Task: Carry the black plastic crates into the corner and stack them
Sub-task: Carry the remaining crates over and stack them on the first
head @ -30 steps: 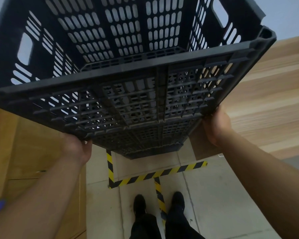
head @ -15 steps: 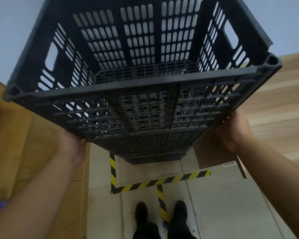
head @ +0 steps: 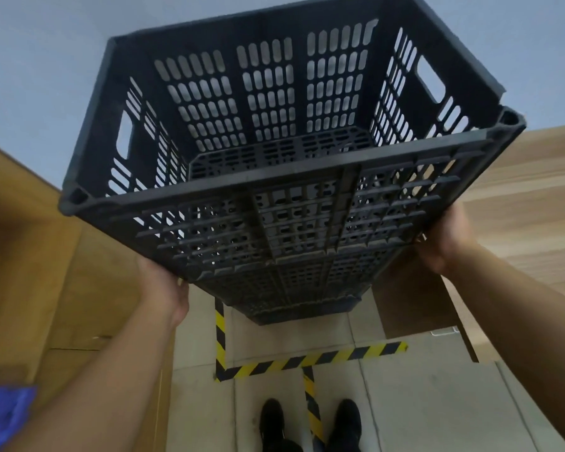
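Head view: my left hand (head: 163,288) and right hand (head: 444,243) grip the black plastic crate (head: 284,177) by its lower side edges. It looks stiff, light, bulky.

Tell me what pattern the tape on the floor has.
The floor tape has diagonal yellow and black stripes, seen in the head view.

Single head view, facing forward-down, close above floor (head: 405,402).

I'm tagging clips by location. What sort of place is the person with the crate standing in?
Probably a warehouse or storeroom corner. Yellow-and-black hazard tape marks out a bay on the tiled floor, a black crate sits on a stack, and plain wood-panel walls close in both sides.
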The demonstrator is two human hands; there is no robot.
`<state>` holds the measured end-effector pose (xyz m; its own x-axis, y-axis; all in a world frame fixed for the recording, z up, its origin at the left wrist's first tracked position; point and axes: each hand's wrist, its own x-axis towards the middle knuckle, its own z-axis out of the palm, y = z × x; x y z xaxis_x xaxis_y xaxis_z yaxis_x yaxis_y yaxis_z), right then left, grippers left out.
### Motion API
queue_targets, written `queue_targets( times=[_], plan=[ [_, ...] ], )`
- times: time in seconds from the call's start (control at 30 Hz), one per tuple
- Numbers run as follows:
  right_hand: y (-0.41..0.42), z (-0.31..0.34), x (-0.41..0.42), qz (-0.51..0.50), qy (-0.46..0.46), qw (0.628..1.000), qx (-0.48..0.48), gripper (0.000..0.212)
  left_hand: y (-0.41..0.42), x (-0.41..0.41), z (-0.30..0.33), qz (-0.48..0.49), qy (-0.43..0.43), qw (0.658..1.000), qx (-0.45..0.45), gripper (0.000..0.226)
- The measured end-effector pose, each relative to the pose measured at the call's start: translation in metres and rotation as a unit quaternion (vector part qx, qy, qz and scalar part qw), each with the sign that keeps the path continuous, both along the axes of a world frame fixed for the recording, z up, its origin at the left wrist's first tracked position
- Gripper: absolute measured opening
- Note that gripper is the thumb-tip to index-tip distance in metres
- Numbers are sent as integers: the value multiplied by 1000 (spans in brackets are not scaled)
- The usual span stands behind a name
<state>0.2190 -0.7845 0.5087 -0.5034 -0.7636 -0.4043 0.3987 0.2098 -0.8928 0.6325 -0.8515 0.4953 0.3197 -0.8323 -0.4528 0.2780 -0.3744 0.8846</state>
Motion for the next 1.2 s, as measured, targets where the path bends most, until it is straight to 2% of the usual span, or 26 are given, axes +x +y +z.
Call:
queue_targets(
  times=[0.07,0.2,0.33,0.6,0.77,0.93,1.0,1.07,1.2],
  plan=[
    [-2,-1,-2,-1,1,1000,6,37,-2,-1,-1,12,6,1000,8,54],
    [3,-6,-1,-18,2,999,29,51,-6,1,-3,16,-6,1000,22,58],
    [9,-8,7,-38,-15,998,44,44,-10,2,1,28,-43,998,31,57],
    [16,-18,13,-67,-30,997,29,45,-7,9,3,6,-33,999,25,56],
    [18,-8,21,-51,-31,997,43,47,-8,11,8,-1,-34,998,46,55],
    [34,2,8,15,21,997,74,38,1,18,23,-51,-44,996,60,37],
    [36,20,1,21,34,998,54,39,8,15,42,-47,-45,997,39,37],
    [33,50,-1,-2,22,1000,-5,46,13,10,64,-38,-32,999,-2,49],
    [24,107,-2,-17,11,996,-90,68,14,12,100,-2,-3,998,-68,68]
  ],
)
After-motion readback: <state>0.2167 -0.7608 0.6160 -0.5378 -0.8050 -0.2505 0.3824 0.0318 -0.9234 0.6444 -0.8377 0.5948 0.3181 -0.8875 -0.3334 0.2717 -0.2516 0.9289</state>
